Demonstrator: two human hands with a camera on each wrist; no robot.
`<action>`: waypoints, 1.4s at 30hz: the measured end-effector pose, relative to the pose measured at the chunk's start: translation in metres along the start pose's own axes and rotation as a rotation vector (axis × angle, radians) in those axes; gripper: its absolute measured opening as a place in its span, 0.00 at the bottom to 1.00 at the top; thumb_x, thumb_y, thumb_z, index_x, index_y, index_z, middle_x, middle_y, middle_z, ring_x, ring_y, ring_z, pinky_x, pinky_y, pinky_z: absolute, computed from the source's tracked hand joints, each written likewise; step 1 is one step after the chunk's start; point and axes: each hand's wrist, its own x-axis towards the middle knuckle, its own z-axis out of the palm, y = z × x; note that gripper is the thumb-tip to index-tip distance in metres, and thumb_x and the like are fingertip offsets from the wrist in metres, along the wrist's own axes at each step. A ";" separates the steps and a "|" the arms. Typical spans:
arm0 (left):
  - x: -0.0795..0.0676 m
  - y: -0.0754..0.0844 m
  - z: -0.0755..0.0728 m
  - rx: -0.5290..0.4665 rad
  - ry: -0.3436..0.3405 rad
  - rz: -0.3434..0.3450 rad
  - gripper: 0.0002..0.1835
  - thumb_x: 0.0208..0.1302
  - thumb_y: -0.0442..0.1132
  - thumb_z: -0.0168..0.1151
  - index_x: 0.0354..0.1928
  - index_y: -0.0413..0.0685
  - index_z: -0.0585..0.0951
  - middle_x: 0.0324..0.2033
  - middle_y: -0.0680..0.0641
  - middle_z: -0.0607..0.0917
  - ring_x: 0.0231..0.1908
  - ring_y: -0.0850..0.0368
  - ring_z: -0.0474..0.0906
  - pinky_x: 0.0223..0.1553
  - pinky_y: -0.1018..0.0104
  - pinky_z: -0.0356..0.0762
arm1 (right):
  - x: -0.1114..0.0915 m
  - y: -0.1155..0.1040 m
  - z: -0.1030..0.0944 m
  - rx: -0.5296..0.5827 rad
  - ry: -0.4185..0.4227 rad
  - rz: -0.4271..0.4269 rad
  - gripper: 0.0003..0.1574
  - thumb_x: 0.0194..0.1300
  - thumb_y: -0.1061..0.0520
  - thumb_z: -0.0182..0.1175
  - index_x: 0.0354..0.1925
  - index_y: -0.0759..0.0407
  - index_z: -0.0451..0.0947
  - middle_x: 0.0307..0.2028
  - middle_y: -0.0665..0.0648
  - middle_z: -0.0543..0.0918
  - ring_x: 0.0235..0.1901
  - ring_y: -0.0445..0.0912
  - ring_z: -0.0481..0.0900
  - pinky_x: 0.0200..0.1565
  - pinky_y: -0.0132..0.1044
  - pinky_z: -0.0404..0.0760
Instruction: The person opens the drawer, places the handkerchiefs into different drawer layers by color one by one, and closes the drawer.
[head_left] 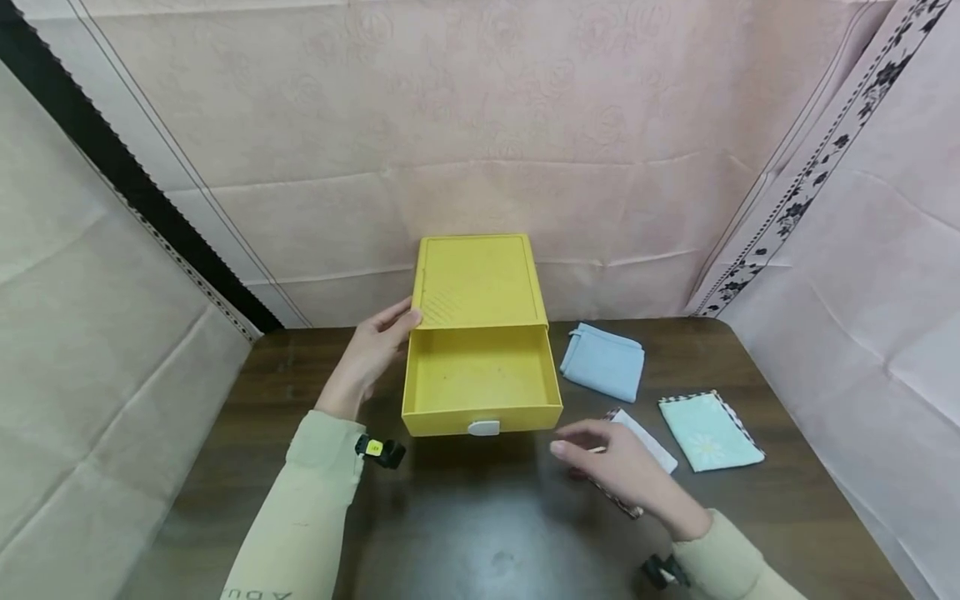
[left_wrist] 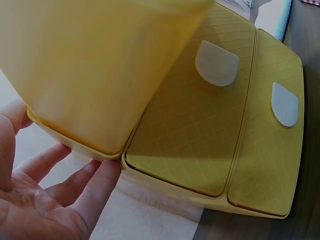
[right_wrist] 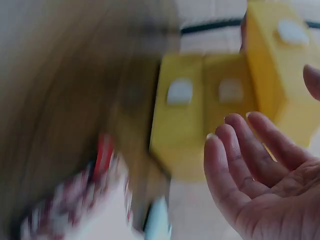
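Observation:
A yellow drawer cabinet (head_left: 476,279) stands at the back of the table, its top drawer (head_left: 442,423) pulled out with a bare floor and a white handle (head_left: 483,428). My left hand (head_left: 375,350) rests on the cabinet's left side near the front; in the left wrist view its spread fingertips touch the rim beside the top drawer. Two closed lower drawers (left_wrist: 170,135) show below. My right hand (head_left: 618,462) is over a white folded cloth (head_left: 658,446) with a patterned edge, partly hiding it. In the right wrist view its fingers are loosely extended, holding nothing.
To the right of the cabinet lies a folded blue cloth (head_left: 603,362). Farther right is a mint folded cloth (head_left: 708,433) with a checked edge. Pale fabric walls (head_left: 480,108) enclose the dark wooden table (head_left: 480,517) at the back and sides.

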 end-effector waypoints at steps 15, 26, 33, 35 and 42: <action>-0.001 -0.004 -0.001 0.019 0.016 -0.009 0.33 0.60 0.62 0.63 0.68 0.68 0.70 0.63 0.51 0.73 0.56 0.50 0.75 0.52 0.55 0.77 | 0.019 0.076 -0.054 -0.243 0.038 0.139 0.54 0.54 0.33 0.68 0.65 0.66 0.65 0.62 0.70 0.70 0.61 0.65 0.67 0.57 0.61 0.71; 0.000 -0.005 0.003 0.033 0.013 0.007 0.34 0.60 0.64 0.62 0.68 0.69 0.70 0.62 0.51 0.73 0.56 0.52 0.75 0.53 0.54 0.77 | 0.023 0.097 -0.056 -0.271 -0.003 0.201 0.57 0.55 0.37 0.70 0.66 0.72 0.60 0.60 0.77 0.68 0.59 0.69 0.67 0.55 0.62 0.71; -0.002 -0.002 0.004 0.047 0.015 0.006 0.34 0.59 0.65 0.62 0.68 0.69 0.70 0.63 0.51 0.72 0.57 0.51 0.74 0.54 0.53 0.76 | 0.027 0.101 -0.058 -0.297 -0.029 0.204 0.54 0.56 0.43 0.71 0.64 0.76 0.60 0.55 0.77 0.70 0.54 0.69 0.70 0.50 0.60 0.75; -0.002 -0.001 0.004 0.047 0.015 0.006 0.35 0.59 0.65 0.62 0.68 0.69 0.69 0.64 0.51 0.72 0.57 0.52 0.74 0.54 0.53 0.76 | 0.029 0.101 -0.057 -0.335 -0.027 0.198 0.53 0.55 0.45 0.72 0.62 0.78 0.60 0.53 0.77 0.71 0.53 0.68 0.71 0.49 0.60 0.75; -0.003 0.001 0.004 0.046 0.024 -0.015 0.34 0.59 0.65 0.62 0.67 0.71 0.70 0.64 0.52 0.71 0.57 0.52 0.74 0.54 0.53 0.76 | 0.035 0.104 -0.056 -0.422 -0.040 0.224 0.53 0.53 0.43 0.74 0.57 0.78 0.60 0.48 0.74 0.72 0.48 0.65 0.73 0.47 0.58 0.76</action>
